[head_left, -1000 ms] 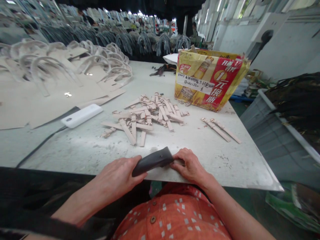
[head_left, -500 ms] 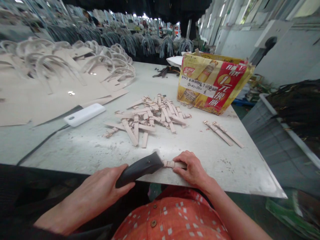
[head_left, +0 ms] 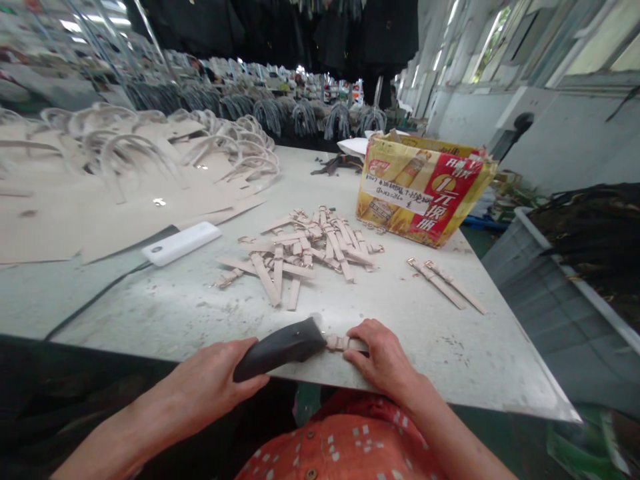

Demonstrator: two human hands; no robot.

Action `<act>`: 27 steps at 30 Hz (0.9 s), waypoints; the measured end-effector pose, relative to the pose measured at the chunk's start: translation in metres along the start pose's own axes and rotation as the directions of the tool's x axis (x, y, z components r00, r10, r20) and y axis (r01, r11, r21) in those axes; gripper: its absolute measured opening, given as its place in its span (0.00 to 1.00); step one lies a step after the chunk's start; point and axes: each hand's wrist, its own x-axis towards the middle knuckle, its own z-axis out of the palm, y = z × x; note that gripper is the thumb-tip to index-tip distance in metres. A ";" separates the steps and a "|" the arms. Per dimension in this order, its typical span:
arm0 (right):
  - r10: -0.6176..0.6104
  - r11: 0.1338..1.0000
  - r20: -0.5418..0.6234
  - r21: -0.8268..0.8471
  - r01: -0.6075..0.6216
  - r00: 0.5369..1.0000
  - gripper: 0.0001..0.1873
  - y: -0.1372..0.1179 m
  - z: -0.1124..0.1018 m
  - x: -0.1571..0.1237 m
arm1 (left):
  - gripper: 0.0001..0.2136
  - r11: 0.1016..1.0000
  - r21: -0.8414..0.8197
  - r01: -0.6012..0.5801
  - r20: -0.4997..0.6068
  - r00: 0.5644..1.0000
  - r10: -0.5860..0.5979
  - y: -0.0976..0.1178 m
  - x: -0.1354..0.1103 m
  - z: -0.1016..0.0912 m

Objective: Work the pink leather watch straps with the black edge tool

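My left hand [head_left: 227, 377] is closed around a black curved piece [head_left: 280, 347], thick and smooth with a squared end; its exact kind I cannot make out. That end meets the buckle end of a short beige buckle strap [head_left: 338, 343] at the table's front edge. Thumb and fingers of my right hand [head_left: 377, 350] pinch the strap's other part and hide its tail. Beyond my hands lies a loose pile of similar beige buckle straps [head_left: 305, 250]. Two more straps [head_left: 445, 283] lie side by side to the right.
A yellow and red cardboard box [head_left: 425, 190] stands on the table [head_left: 165, 313] behind the pile. At left are a white power bank [head_left: 183, 244] with a black cable and many beige panels [head_left: 100, 217] with looped handles. A grey bin [head_left: 565, 300] holds dark material beyond the right edge.
The view has tilted slightly, so the table and its things appear lower. Both hands keep their grips, and the black piece stays against the strap.
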 end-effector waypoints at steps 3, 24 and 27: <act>0.019 1.000 -0.003 -0.025 -0.019 1.000 0.09 -0.001 0.001 0.000 | 0.19 1.000 -0.019 -0.006 -0.016 1.000 0.006 0.005 -0.002 0.000; 0.143 0.989 0.096 -0.061 -0.138 0.985 0.08 -0.023 -0.003 0.012 | 0.20 0.993 -0.099 -0.061 -0.019 0.998 0.059 0.005 0.006 0.012; 0.201 0.977 0.109 -0.091 -0.192 0.973 0.10 -0.026 -0.004 0.014 | 0.22 0.994 -0.095 -0.046 -0.013 0.999 0.045 0.004 0.006 0.015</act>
